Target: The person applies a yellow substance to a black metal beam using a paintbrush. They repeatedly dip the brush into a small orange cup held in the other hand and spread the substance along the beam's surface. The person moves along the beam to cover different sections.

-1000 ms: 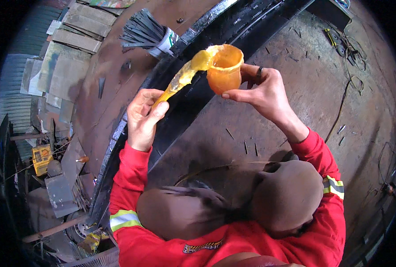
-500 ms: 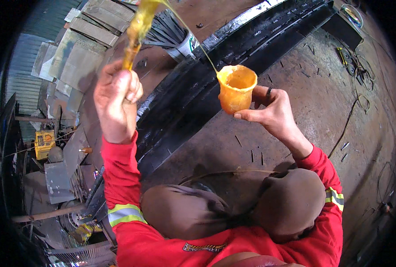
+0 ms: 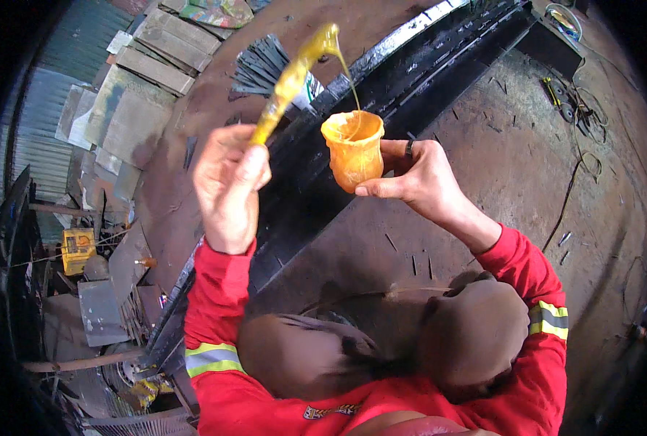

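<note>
My right hand [image 3: 418,178] grips a small orange cup [image 3: 353,149], smeared with thick yellow paste, held upright in front of me. My left hand [image 3: 227,185] is closed on a stick [image 3: 288,80] coated in the same yellow paste. The stick points up and to the right, its tip above the cup. A thin string of paste hangs from the tip down into the cup. Both sleeves are red with reflective yellow bands. My knees in brown trousers [image 3: 381,349] show below the hands.
A long black steel channel [image 3: 410,80] runs diagonally under the cup. A bundle of dark rods [image 3: 261,65] lies at its upper left. Metal sheets and scrap [image 3: 120,102] are piled at the left. Cables [image 3: 570,94] lie on the rusty brown floor at the right.
My left hand lifted the stick out of the cup and up to the left, then brought its tip back above the cup. The cup rose slightly and came nearer.
</note>
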Tool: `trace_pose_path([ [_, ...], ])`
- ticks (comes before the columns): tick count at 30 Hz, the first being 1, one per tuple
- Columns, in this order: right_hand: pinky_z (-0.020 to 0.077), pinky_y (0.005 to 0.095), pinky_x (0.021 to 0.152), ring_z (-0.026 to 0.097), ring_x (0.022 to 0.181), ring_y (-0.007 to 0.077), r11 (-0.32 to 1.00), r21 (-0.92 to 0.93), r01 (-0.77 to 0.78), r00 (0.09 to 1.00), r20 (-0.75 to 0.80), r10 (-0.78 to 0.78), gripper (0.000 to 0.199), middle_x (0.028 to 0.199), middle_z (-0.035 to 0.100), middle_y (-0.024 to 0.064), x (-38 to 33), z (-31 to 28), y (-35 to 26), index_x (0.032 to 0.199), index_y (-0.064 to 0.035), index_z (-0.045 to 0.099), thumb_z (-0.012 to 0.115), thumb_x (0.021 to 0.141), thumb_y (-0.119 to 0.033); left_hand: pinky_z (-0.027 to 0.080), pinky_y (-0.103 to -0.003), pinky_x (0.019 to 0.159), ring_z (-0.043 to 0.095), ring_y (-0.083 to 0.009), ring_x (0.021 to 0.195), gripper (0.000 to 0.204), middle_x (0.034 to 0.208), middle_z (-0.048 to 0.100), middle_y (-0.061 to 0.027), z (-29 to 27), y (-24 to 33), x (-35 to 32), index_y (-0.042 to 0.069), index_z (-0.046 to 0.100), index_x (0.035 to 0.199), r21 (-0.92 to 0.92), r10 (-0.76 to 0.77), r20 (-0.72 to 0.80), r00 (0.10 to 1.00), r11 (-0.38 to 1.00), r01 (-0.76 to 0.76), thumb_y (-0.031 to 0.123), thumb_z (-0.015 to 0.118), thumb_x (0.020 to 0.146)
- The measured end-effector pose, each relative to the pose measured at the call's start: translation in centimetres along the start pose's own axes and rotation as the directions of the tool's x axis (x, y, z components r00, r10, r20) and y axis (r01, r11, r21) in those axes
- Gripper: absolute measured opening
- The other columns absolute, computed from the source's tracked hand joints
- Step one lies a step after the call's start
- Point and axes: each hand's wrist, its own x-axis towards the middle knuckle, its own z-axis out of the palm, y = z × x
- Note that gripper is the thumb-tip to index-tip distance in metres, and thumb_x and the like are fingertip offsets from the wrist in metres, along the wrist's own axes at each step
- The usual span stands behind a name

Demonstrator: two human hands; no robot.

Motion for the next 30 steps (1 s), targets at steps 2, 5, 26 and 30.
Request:
trace_pose_path([
  [2,0.0528,0.0273,0.083,0.068,0.084,0.0130,0.998,0.056,0.003,1.000,0.007,-0.004,0.053,0.095,0.072,0.0121,0.5,-0.1,-1.3,0.111,0.0083,0.065,0.085,0.069,-0.017,0.032,-0.022,0.057,0.040,-0.0083,0.066,0.022,0.075,0.045,-0.0007,0.0,-1.5,-0.5,0.006,0.056,0.117,-0.029,-0.008,-0.017,1.000,1.000,0.007,0.008,0.055,0.095],
  [5,0.0529,0.0267,0.082,0.068,0.082,0.0124,0.999,0.031,0.033,0.999,-0.012,-0.032,0.052,0.093,0.072,0.0109,1.6,-0.2,-2.4,0.109,0.0082,0.067,0.086,0.069,-0.018,0.032,-0.023,0.056,0.041,-0.0086,0.064,0.020,0.072,0.047,-0.0014,0.1,-2.4,-0.9,0.005,0.056,0.116,-0.035,-0.054,-0.054,0.997,0.998,0.053,0.011,0.053,0.097],
  [26,0.0537,0.0312,0.085,0.070,0.086,0.0175,0.995,-0.080,0.054,0.991,-0.121,-0.064,0.057,0.099,0.071,0.0144,2.4,-0.1,0.1,0.110,0.0090,0.066,0.088,0.065,-0.018,0.030,-0.020,0.047,0.038,-0.0052,0.054,0.020,0.069,0.043,0.0018,-1.6,0.5,-1.4,0.000,0.056,0.111,0.029,-0.299,0.067,0.952,0.954,0.297,0.015,0.052,0.098],
  [30,0.0537,0.0308,0.084,0.070,0.086,0.0175,0.987,-0.153,0.047,0.985,-0.158,-0.072,0.059,0.098,0.071,0.0152,2.2,-0.4,0.6,0.111,0.0094,0.065,0.088,0.064,-0.018,0.030,-0.021,0.048,0.037,-0.0059,0.056,0.028,0.067,0.042,0.0016,0.3,-0.5,-1.0,-0.002,0.056,0.112,0.017,-0.347,0.012,0.938,0.938,0.346,0.022,0.047,0.101],
])
